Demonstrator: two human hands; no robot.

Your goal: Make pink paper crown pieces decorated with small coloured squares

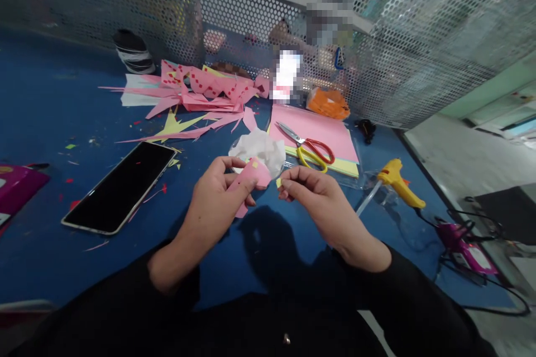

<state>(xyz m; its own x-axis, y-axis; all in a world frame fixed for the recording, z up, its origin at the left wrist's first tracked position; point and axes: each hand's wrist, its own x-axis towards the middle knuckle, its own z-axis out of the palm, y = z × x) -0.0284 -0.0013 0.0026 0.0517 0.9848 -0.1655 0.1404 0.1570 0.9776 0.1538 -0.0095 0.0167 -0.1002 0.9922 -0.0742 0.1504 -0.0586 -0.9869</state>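
Pinched between the thumb and fingers of my left hand (221,195) is a pink paper cutout (262,174). A small yellow square sits near the cutout's upper edge. My right hand (316,198), just to the right, grips a tiny yellow paper piece (279,182) at its fingertips, apart from the cutout. Behind both hands rests a crumpled white tissue (259,148) on what looks like a clear dish. Scissors (304,142) with one red and one yellow handle lie on pink and yellow paper sheets (330,133).
Left of my hands lies a black-screened phone (121,187). Pink paper strips with red squares (209,86) are heaped at the back before a perforated metal panel (251,5). To the right are a yellow glue gun (397,181), cables and an orange bundle (329,103).
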